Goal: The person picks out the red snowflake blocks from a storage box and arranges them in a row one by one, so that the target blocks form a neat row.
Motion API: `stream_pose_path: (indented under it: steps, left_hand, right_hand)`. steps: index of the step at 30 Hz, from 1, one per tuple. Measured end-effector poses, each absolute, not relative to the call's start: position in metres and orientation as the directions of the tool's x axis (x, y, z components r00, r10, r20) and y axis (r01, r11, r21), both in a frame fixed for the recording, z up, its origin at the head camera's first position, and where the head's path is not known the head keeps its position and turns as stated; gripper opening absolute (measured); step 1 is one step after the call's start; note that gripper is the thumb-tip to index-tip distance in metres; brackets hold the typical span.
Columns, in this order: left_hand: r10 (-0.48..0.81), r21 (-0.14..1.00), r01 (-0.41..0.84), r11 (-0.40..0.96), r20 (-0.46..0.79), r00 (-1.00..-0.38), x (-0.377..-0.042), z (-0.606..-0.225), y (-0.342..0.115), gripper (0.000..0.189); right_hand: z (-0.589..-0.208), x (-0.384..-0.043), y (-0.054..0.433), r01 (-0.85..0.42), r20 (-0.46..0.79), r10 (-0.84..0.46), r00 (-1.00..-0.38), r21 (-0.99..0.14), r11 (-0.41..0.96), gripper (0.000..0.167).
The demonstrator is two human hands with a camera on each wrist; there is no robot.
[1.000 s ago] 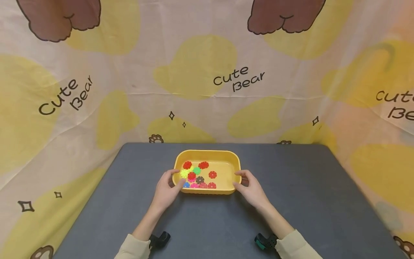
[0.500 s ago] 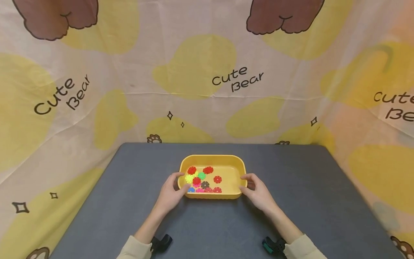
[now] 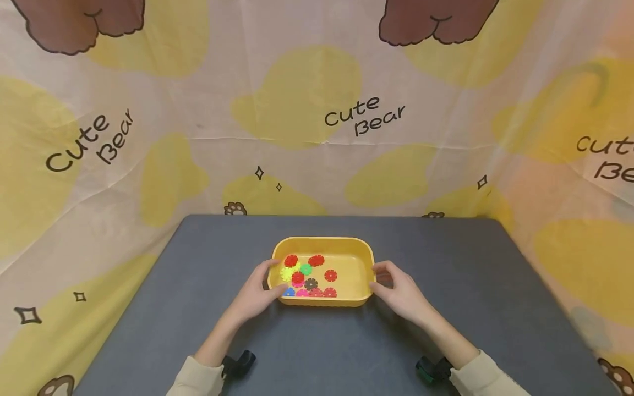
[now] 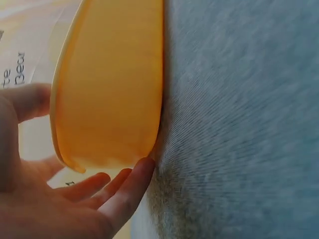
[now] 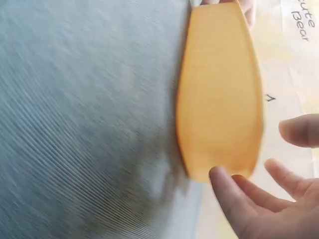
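A yellow plastic storage box (image 3: 354, 270) sits on the grey tabletop. Several flower-shaped plastic discs, among them a red disc (image 3: 330, 275), a green disc (image 3: 306, 269) and a black disc (image 3: 311, 284), lie inside, mostly toward its left. My left hand (image 3: 257, 291) grips the left end; its thumb laps over the rim and the other fingers reach round the outer wall. At the right end, my right hand (image 3: 403, 294) has its fingers spread, and in the right wrist view its thumb (image 5: 299, 130) stands apart from the rim. Its lower fingertips are close to the box's end wall; contact is unclear.
Behind and beside the grey table (image 3: 470, 264) hangs a printed cloth (image 3: 297, 99) with bear drawings and lettering. Black wrist devices are strapped to both arms, such as the left wrist device (image 3: 240, 363). The table's back edge lies beyond the box.
The box has shifted nearer to me and slightly to the right, its discs moving with it. My right hand has loosened and drawn outward from the rim; my left hand keeps its grip.
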State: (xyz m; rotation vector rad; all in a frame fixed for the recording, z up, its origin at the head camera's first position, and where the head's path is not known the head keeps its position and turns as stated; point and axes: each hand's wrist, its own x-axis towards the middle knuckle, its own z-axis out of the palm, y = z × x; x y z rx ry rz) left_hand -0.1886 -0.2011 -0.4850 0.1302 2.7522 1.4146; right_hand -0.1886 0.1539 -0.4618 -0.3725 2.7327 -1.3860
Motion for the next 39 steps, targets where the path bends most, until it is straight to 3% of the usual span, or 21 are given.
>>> stream_pose_path:
  steps: [9,16,21,32,39]
  left_hand:
    - [0.178,0.877,0.04,0.48,-0.053,-0.983,-0.211,-0.49,-0.212,0.07]
    - [0.256,0.901,0.06,0.429,-0.058,-0.965,-0.214,-0.489,-0.22,0.072]
    - [0.245,0.897,0.02,0.442,-0.099,-0.965,-0.213,-0.485,-0.224,0.073]
    - [0.235,0.887,0.0,0.462,-0.122,-0.964,-0.212,-0.483,-0.229,0.076]
    - [0.243,0.89,-0.004,0.456,-0.128,-0.962,-0.213,-0.484,-0.229,0.077]
  right_hand:
    - [-0.437,-0.197,0.155,-0.287,0.172,-0.236,-0.956,-0.705,0.649,0.033]
    - [-0.429,-0.204,0.141,-0.296,0.167,-0.257,-0.952,-0.715,0.634,0.031]
    - [-0.428,-0.21,0.127,-0.323,0.176,-0.292,-0.94,-0.732,0.6,0.028]
    - [-0.427,-0.23,0.091,-0.345,0.139,-0.368,-0.919,-0.734,0.585,0.029]
    - [-0.437,-0.247,0.073,-0.319,0.052,-0.426,-0.903,-0.746,0.585,0.034]
